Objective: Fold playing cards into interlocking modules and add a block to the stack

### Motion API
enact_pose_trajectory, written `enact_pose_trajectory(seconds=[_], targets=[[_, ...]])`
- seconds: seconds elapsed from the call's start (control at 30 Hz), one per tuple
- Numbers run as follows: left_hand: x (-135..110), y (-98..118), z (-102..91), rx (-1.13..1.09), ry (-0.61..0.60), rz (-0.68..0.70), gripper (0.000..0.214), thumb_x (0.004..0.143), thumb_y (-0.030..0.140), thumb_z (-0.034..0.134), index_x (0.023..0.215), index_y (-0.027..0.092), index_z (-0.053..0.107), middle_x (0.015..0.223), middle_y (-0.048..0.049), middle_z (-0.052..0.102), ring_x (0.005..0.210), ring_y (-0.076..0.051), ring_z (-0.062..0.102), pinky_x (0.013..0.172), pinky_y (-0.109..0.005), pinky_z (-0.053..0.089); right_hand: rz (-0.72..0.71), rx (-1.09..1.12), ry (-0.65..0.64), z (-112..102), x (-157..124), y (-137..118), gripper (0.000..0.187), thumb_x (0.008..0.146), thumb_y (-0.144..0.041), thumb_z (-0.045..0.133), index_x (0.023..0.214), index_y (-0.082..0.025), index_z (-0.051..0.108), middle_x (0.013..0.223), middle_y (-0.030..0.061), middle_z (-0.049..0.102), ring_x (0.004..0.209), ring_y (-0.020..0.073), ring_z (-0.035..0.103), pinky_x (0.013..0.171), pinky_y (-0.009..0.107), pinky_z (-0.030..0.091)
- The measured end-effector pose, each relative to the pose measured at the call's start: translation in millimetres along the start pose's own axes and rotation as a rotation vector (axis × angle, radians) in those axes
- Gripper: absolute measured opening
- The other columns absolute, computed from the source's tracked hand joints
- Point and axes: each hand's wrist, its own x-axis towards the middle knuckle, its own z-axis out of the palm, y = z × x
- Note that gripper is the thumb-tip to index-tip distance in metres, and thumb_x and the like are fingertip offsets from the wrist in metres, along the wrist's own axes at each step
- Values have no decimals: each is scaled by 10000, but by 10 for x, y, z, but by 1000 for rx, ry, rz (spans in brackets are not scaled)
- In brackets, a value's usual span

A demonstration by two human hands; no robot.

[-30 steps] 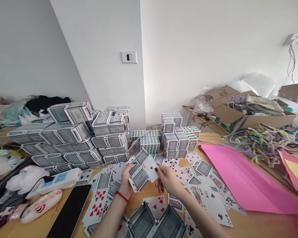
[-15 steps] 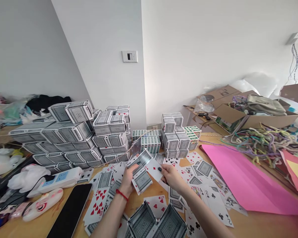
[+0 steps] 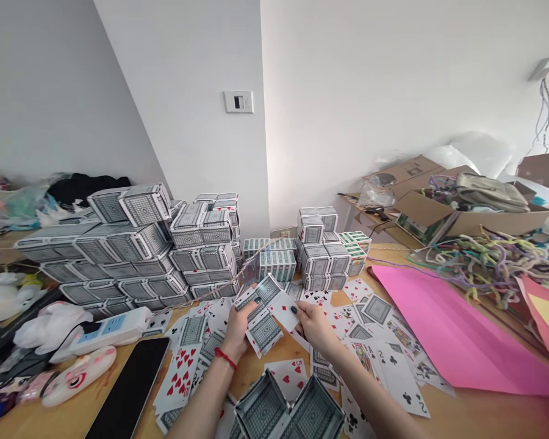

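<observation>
My left hand (image 3: 240, 326), with a red cord on its wrist, grips a folded piece made of playing cards (image 3: 264, 333), patterned backs facing up. Between the thumb and fingers of my right hand (image 3: 315, 324) is a single playing card (image 3: 284, 310) showing a red diamond. That card's far end meets the folded piece; whether it is tucked in cannot be made out. Below my hands stands an open box-like shape built of cards (image 3: 318, 414), cut off by the bottom edge. Loose cards lie around it, among them a five of hearts (image 3: 287, 377).
Stacked card blocks (image 3: 119, 244) rise at the back left, with a smaller stack (image 3: 324, 256) and green-white card boxes (image 3: 277, 264) at the back centre. A black phone (image 3: 130, 387) and power strip (image 3: 114, 332) lie left. Pink paper (image 3: 462, 335) and tangled yarn (image 3: 489, 268) cover the right.
The folded piece has shifted very slightly to the right in my left hand, nearer the single card. My right hand has barely moved.
</observation>
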Motion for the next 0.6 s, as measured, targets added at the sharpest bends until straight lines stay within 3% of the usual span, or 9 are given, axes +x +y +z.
enact_pose_trajectory(seconds=[0.6], targets=[[-16, -43, 24, 76, -22, 19, 528, 566, 149, 696, 1085, 164, 598, 899, -67, 711, 829, -263, 655, 722, -354, 497, -1, 63, -36, 28, 24, 90, 354, 729, -521, 461, 595, -205, 376, 405, -86, 324, 372, 65, 284, 405, 211, 211]])
